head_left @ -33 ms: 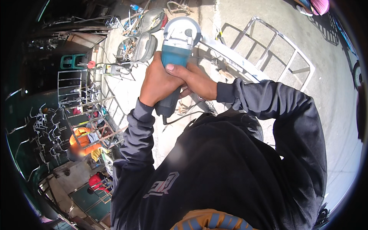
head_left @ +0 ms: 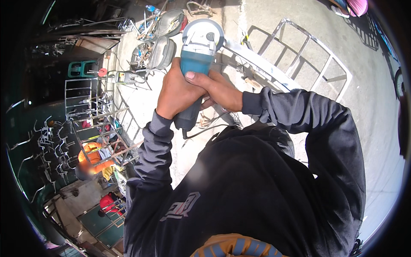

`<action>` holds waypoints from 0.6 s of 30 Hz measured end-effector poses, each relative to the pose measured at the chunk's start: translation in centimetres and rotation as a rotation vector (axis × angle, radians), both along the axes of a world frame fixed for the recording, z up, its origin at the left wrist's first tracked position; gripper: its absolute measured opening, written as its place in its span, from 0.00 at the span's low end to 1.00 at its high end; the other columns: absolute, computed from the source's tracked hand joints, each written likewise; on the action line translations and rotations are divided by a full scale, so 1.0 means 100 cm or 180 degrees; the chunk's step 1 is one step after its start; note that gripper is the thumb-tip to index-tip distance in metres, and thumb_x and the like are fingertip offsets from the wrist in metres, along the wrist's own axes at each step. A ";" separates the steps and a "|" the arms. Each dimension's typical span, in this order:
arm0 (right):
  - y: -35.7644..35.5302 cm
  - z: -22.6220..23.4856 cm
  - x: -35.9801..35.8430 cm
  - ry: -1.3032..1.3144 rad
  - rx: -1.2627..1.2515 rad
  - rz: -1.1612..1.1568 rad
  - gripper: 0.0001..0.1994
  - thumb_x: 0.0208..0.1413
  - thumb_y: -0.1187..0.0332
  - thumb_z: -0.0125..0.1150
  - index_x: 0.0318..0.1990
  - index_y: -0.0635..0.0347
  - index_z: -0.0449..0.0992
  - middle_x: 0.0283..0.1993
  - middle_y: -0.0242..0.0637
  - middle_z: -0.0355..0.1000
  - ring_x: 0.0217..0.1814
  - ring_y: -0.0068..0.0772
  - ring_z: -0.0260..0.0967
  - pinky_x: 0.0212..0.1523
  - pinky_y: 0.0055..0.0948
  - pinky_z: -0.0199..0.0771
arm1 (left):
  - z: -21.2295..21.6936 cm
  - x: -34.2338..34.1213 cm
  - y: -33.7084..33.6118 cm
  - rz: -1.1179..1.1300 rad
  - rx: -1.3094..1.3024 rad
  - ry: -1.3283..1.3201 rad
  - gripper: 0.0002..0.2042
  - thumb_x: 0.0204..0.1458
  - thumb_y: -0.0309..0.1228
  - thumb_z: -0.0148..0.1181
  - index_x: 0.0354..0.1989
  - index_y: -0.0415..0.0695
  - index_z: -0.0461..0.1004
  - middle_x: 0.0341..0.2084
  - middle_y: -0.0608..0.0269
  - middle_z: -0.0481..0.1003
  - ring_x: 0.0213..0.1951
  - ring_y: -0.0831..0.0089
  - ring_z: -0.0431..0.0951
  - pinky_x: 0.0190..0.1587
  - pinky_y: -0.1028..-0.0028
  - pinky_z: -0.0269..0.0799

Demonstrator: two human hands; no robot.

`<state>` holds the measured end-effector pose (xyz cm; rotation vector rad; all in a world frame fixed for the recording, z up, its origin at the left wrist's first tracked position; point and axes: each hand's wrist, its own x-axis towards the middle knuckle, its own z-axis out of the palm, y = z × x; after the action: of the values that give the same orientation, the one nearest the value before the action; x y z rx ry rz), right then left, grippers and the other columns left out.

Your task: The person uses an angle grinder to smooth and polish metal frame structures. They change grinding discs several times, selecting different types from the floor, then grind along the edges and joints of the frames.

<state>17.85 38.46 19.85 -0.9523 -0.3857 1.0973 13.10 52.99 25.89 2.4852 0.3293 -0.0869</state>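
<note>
A teal and black angle grinder is held up in front of me, its round disc and silver head at the far end. My left hand is closed round its body from the left. From the right, my right hand grips the same tool, its thumb lying across the teal housing by the left hand. The palms hide most of the tool's middle. A black power cord leaves its near end and runs right. Beyond the disc, to the right, a shiny metal frame lies on the concrete floor, apart from the grinder.
Two open toolboxes filled with tools sit at the far left. A green stool, a machine and rusty metal frames stand farther left. A person in orange and another in red are beside frames.
</note>
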 end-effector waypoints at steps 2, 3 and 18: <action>-0.001 0.000 -0.001 0.0012 0.0008 0.0011 0.45 0.61 0.35 0.52 0.73 0.62 0.54 0.71 0.52 0.60 0.68 0.51 0.66 0.50 0.53 0.83 | 0.001 -0.001 -0.002 0.0027 0.0002 -0.0019 0.30 0.40 0.28 0.74 0.52 0.33 0.67 0.39 0.49 0.79 0.41 0.63 0.82 0.44 0.66 0.79; 0.000 0.000 -0.001 0.0016 -0.0002 0.0062 0.45 0.61 0.35 0.52 0.73 0.62 0.54 0.71 0.52 0.60 0.69 0.51 0.66 0.50 0.53 0.82 | 0.001 -0.001 -0.002 0.0058 -0.0027 -0.0047 0.30 0.40 0.28 0.74 0.52 0.33 0.67 0.39 0.49 0.79 0.41 0.63 0.82 0.44 0.66 0.79; -0.003 -0.004 -0.006 -0.0069 0.0104 -0.0010 0.45 0.63 0.33 0.49 0.73 0.62 0.53 0.69 0.53 0.62 0.69 0.51 0.65 0.49 0.53 0.83 | 0.006 -0.001 -0.010 -0.0014 0.0049 -0.0136 0.30 0.38 0.34 0.72 0.47 0.31 0.66 0.33 0.38 0.79 0.39 0.41 0.83 0.42 0.57 0.78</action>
<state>17.26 38.20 19.40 -0.9363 -0.4183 1.0756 12.97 51.96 26.48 2.4992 0.3074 -0.0332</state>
